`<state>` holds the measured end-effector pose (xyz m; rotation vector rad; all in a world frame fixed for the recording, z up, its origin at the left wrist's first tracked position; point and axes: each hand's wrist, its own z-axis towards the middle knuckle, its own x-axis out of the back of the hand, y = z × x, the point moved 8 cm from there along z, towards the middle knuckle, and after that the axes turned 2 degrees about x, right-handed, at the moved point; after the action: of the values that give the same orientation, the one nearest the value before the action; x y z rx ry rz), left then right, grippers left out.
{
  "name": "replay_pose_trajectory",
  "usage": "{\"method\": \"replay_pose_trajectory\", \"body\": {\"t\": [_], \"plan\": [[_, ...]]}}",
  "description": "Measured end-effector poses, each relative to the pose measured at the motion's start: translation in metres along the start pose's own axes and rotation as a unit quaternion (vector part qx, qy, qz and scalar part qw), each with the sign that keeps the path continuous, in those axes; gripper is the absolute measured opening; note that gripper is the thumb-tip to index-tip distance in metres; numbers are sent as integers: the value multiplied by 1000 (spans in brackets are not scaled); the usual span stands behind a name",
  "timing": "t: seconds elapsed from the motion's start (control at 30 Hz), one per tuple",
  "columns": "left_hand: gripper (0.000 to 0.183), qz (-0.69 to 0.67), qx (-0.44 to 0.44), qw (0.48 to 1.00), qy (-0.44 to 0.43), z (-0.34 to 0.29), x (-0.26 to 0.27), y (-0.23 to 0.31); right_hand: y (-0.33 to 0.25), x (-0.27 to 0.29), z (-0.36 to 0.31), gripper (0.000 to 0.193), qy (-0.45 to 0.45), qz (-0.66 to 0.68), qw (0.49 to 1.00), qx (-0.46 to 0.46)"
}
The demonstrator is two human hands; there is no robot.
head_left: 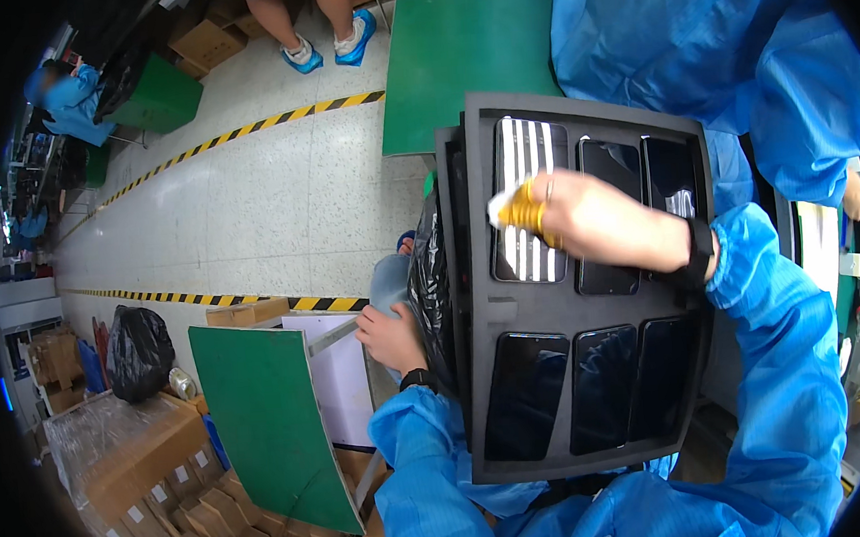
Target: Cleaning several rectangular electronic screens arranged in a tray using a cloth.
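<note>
My right hand [584, 215] reaches over a dark foam tray [541, 306], slightly blurred by motion. Its fingers are closed, with yellow ribbed covers like finger cots [525, 213] at the tips, pinching a small white piece [497, 209] whose kind is unclear. Below them lies a black smartphone [531, 257] with bright white stripes across its glass. Several other dark-screened phones, such as one at the lower left [524, 396], lie face up in two rows. My left hand [391, 338] hangs left of the tray near a black plastic bag [431, 288], fingers bent and apart, holding nothing.
A green board [272, 426] stands at left beside cardboard dividers [219, 523] and a wrapped carton [131, 449]. Beyond the tray is a green tabletop [466, 59]. A person in a blue gown [672, 37] is close at upper right; another's covered shoes [355, 39] show behind.
</note>
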<state>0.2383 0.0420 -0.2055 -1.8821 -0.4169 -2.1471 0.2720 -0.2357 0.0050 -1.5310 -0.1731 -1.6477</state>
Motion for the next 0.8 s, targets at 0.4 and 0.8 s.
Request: {"method": "replay_pose_trajectory", "body": {"t": [0.4,0.8], "plan": [[33,81,-24,996,-16,5,-21,1,-1,3,10,14,-10,-50,997,62],[33,94,-22,995,-11,7,-27,5,11,7,5,14,28,-63,997,21]]}}
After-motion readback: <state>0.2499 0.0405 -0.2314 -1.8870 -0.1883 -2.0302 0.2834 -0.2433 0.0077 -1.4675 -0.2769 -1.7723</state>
